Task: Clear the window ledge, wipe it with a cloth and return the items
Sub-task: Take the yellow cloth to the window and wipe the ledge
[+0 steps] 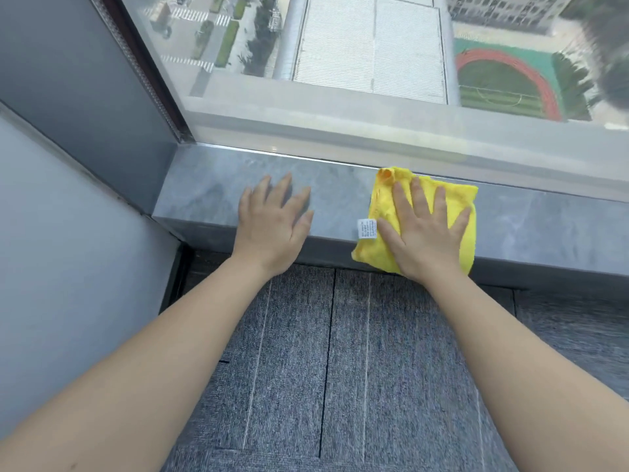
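Now the right hand (422, 233) lies flat, fingers spread, pressing the yellow cloth (446, 199) onto the grey window ledge (211, 195). At its nine o'clock, the left hand (272, 223) rests flat and empty on bare ledge.

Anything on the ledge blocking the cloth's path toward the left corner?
Only the left hand, flat on the grey stone window ledge left of the yellow microfibre cloth under the right hand. Nothing else visible.
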A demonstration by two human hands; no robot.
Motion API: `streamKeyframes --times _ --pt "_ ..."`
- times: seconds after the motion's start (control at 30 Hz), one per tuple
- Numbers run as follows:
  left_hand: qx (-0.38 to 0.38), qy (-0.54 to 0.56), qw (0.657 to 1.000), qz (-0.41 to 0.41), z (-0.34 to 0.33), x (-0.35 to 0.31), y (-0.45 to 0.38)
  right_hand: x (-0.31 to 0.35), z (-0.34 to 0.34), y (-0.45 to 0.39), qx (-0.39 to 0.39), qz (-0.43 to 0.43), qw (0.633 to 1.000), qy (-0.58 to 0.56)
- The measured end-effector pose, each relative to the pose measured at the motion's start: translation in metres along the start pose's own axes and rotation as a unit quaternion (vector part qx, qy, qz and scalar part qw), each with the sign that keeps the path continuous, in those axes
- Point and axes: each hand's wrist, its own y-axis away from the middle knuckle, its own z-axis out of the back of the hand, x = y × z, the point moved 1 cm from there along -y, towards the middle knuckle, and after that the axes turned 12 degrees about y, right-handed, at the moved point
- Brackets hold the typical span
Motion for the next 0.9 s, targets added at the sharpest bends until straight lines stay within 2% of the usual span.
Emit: streamKeyframes --times 0.17,0.27,0.33,0.47,0.6,0.7,0.8,0.9 --pt "0.009 -0.03 0.999 -0.035 -0.005 0.001 0.001 0.026 0.009 -0.022 0.029 -0.17 0.98 -0.103" --pt "0.008 -0.017 0.999 -0.038 -0.005 0.002 0.001 0.052 0.015 -0.033 0.04 -0.223 0.966 -0.127" --pt "0.006 -0.009 0.999 -0.037 -0.007 0.002 0.0 0.065 0.015 -0.032 0.029 -0.198 0.974 -0.107" --pt "0.011 -0.017 0.999 -0.037 -0.009 0.0 0.001 0.06 0.01 -0.008 -0.012 -0.04 0.998 -0.041" --pt "0.054 -0.053 0.997 -0.017 -0.005 -0.003 0.001 0.019 0.004 0.013 0.019 0.069 0.997 0.005" --pt "0.055 -0.073 0.996 -0.005 -0.006 -0.016 0.0 -0.013 -0.001 0.015 0.03 0.07 0.997 0.006" --pt "0.036 -0.05 0.997 -0.051 -0.024 -0.042 -0.002 -0.033 -0.006 0.012 0.015 0.038 0.999 -0.008" --pt "0.054 -0.027 0.994 -0.091 -0.045 -0.073 -0.004 -0.05 -0.01 0.01 0.006 -0.023 0.999 -0.029"
